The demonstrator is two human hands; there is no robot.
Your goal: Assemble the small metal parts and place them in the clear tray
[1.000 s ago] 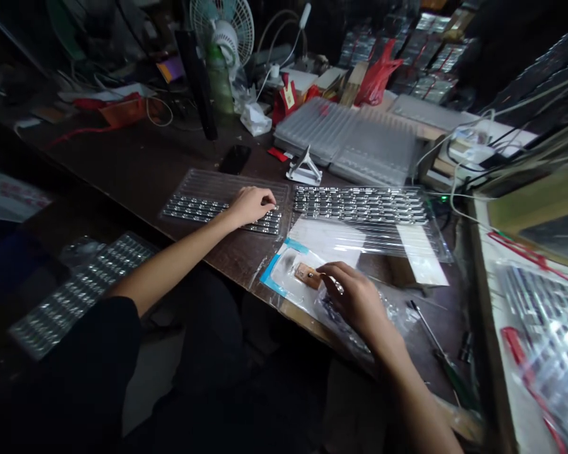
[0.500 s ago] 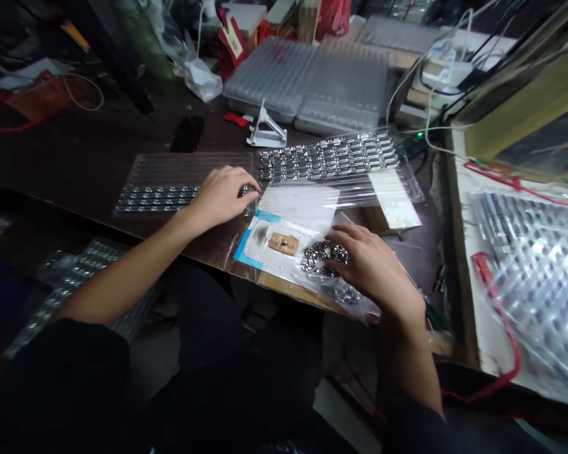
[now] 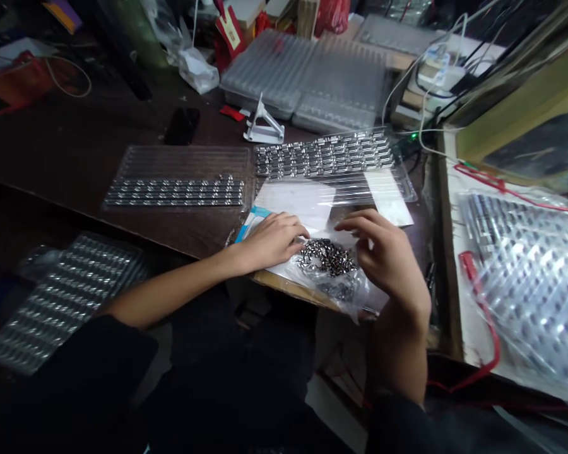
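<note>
Pile of small shiny metal parts (image 3: 329, 257) is on the clear plastic bag (image 3: 345, 293) at the near edge of the table (image 3: 66, 145), btwn my hands. My L hand (image 3: 277, 239) is at the pile's left edge, palm down, fingers bent, thumb & index close together; can't tell if a part's pinched there. My R hand (image 3: 385, 252) is just right of the pile, raised a bit, fingers loosely curled w/ thumb & index apart. Blue tape (image 3: 246, 230) shows just past my L wrist. Beyond, L tray (image 3: 180, 162) has metal pcs in its near rows, R tray (image 3: 350, 194) has pcs in its far rows & overlaps white paper (image 3: 298, 205). Phone stand (image 3: 264, 129) & black smartphone (image 3: 182, 126) are behind the trays
</note>
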